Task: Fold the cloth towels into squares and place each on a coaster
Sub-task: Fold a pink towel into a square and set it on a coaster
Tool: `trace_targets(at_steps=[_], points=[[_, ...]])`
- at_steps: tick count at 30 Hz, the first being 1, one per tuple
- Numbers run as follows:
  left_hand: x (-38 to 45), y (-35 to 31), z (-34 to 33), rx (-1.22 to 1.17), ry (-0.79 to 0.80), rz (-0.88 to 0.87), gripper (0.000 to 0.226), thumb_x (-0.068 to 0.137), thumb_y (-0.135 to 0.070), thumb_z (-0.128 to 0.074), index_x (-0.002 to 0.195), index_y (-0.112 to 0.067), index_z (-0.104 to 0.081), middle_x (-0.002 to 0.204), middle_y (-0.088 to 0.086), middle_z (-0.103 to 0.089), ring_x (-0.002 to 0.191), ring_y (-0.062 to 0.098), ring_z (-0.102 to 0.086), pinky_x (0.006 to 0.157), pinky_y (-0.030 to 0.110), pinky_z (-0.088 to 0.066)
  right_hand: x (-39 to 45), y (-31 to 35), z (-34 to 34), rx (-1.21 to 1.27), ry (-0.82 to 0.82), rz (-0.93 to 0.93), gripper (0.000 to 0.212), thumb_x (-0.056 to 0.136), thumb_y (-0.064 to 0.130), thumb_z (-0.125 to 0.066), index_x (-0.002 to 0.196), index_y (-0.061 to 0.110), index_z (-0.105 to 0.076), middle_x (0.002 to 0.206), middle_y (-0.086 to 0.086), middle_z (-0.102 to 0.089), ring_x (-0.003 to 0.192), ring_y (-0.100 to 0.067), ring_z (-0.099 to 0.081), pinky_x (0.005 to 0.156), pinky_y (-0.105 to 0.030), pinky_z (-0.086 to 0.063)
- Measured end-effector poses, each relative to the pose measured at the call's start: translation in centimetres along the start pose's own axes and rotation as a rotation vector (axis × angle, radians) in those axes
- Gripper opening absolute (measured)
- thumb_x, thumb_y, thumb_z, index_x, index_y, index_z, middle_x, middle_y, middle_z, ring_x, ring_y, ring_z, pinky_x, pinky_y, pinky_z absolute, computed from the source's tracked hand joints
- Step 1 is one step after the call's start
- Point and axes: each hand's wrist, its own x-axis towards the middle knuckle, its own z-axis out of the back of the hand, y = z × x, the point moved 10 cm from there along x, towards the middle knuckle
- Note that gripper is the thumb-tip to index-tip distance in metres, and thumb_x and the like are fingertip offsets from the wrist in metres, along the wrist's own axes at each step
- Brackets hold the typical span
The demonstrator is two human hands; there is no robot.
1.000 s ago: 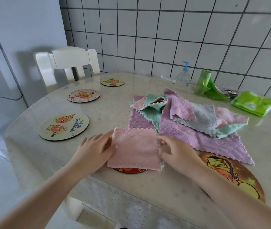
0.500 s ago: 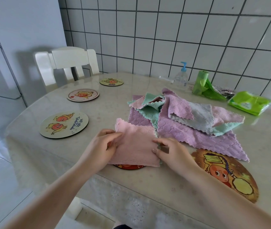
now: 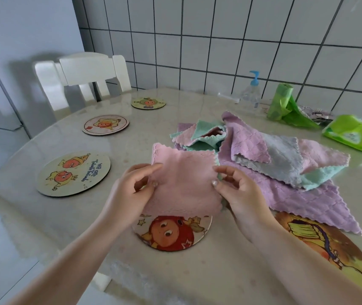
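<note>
A folded pink towel (image 3: pixel 183 181) is held up off the table between both hands, tilted toward me. My left hand (image 3: pixel 129 190) pinches its left edge and my right hand (image 3: pixel 239 190) pinches its right edge. Just below the towel lies a round coaster (image 3: pixel 171 234) with a red cartoon face, its far part hidden by the towel. A heap of unfolded towels (image 3: pixel 263 164) in purple, mint, grey and pink lies to the right. Three bare coasters run along the left: a near one (image 3: pixel 74 172), a middle one (image 3: pixel 106 124) and a far one (image 3: pixel 148 103).
A large orange mat (image 3: pixel 329 249) lies at the right front, partly under the purple towel. At the back right stand a pump bottle (image 3: pixel 250 93), a green bag roll (image 3: pixel 282 104) and a green wipes pack (image 3: pixel 356 133). A white chair (image 3: pixel 87 75) stands behind the table.
The pink towel, which lay flat on the red-faced coaster under both hands, has been picked up by its side edges and lifted, uncovering most of the coaster.
</note>
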Motion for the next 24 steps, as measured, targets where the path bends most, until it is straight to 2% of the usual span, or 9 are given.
trace_targets(at_steps=[3, 7, 9, 11, 13, 16, 18, 21, 24], points=[[2.6, 1.1, -0.8, -0.134, 0.007, 0.149, 0.042, 0.088, -0.01, -0.058, 0.101, -0.05, -0.063, 0.114, -0.028, -0.06, 0.107, -0.01, -0.053, 0.091, 0.015, -0.043, 2.4, -1.1, -0.5, 0.281, 0.047, -0.125, 0.033, 0.086, 0.002, -0.06, 0.094, 0.033, -0.07, 0.099, -0.004, -0.068, 0.086, -0.018, -0.063, 0.075, -0.034, -0.05], [6.1, 3.0, -2.8, -0.397, 0.072, 0.412, 0.051, 0.087, 0.002, -0.054, 0.112, -0.041, -0.063, 0.116, -0.014, -0.064, 0.106, 0.007, -0.061, 0.087, 0.03, -0.05, 5.3, -1.4, -0.7, 0.273, 0.11, -0.242, 0.034, 0.091, 0.005, -0.054, 0.091, 0.034, -0.071, 0.066, -0.01, -0.056, 0.049, -0.026, -0.045, 0.046, -0.037, -0.043], [7.4, 2.9, -3.8, -0.433, 0.143, 0.502, 0.054, 0.087, 0.007, -0.051, 0.117, -0.036, -0.06, 0.112, -0.006, -0.067, 0.101, 0.011, -0.064, 0.08, 0.027, -0.052, 6.7, -0.8, 0.0, 0.211, 0.073, -0.246, 0.031, 0.092, 0.008, -0.053, 0.09, 0.033, -0.071, 0.066, -0.01, -0.057, 0.052, -0.035, -0.045, 0.05, -0.054, -0.046], [8.5, 2.7, -4.1, -0.424, 0.171, 0.566, 0.055, 0.086, 0.01, -0.049, 0.118, -0.034, -0.059, 0.11, -0.002, -0.068, 0.1, 0.013, -0.065, 0.081, 0.029, -0.052, 8.0, 0.6, 0.7, 0.085, 0.046, -0.198, 0.031, 0.092, 0.01, -0.055, 0.089, 0.036, -0.072, 0.081, -0.015, -0.066, 0.067, -0.048, -0.052, 0.068, -0.063, -0.048], [9.5, 1.8, -3.7, -0.372, 0.183, 0.584, 0.056, 0.086, 0.01, -0.049, 0.12, -0.034, -0.058, 0.114, -0.003, -0.066, 0.104, 0.012, -0.063, 0.086, 0.031, -0.051, 9.0, 2.2, 0.6, -0.043, 0.091, -0.167, 0.032, 0.091, 0.012, -0.056, 0.093, 0.041, -0.07, 0.097, -0.01, -0.069, 0.095, -0.043, -0.056, 0.085, -0.052, -0.047], [11.2, -1.2, -2.5, -0.259, 0.212, 0.535, 0.061, 0.087, 0.01, -0.048, 0.115, -0.043, -0.056, 0.13, -0.015, -0.054, 0.112, 0.0, -0.055, 0.097, 0.035, -0.047, 9.8, 5.4, 0.0, -0.151, 0.209, -0.159, 0.036, 0.091, 0.013, -0.056, 0.109, 0.045, -0.06, 0.105, 0.034, -0.059, 0.105, 0.001, -0.056, 0.094, -0.022, -0.045], [12.4, -3.1, -1.7, -0.199, 0.234, 0.515, 0.063, 0.087, 0.009, -0.047, 0.115, -0.047, -0.053, 0.134, -0.019, -0.049, 0.11, -0.008, -0.054, 0.1, 0.033, -0.045, 10.2, 7.0, -0.3, -0.182, 0.257, -0.167, 0.041, 0.091, 0.013, -0.057, 0.112, 0.048, -0.057, 0.101, 0.048, -0.05, 0.107, 0.014, -0.051, 0.098, -0.016, -0.043], [14.2, -4.7, -0.2, -0.154, 0.243, 0.511, 0.066, 0.085, 0.012, -0.045, 0.114, -0.047, -0.053, 0.134, -0.018, -0.048, 0.106, -0.011, -0.054, 0.099, 0.031, -0.045, 11.0, 9.0, -0.8, -0.213, 0.282, -0.173, 0.042, 0.091, 0.015, -0.058, 0.115, 0.049, -0.055, 0.111, 0.039, -0.052, 0.094, 0.002, -0.061, 0.087, -0.022, -0.052], [15.9, -4.2, 1.3, -0.129, 0.242, 0.524, 0.067, 0.081, 0.016, -0.043, 0.115, -0.04, -0.054, 0.133, -0.009, -0.051, 0.117, 0.003, -0.051, 0.103, 0.035, -0.042, 12.5, 9.9, -2.4, -0.209, 0.325, -0.199, 0.042, 0.091, 0.013, -0.057, 0.12, 0.043, -0.054, 0.108, 0.023, -0.06, 0.073, -0.002, -0.062, 0.064, -0.014, -0.051]])
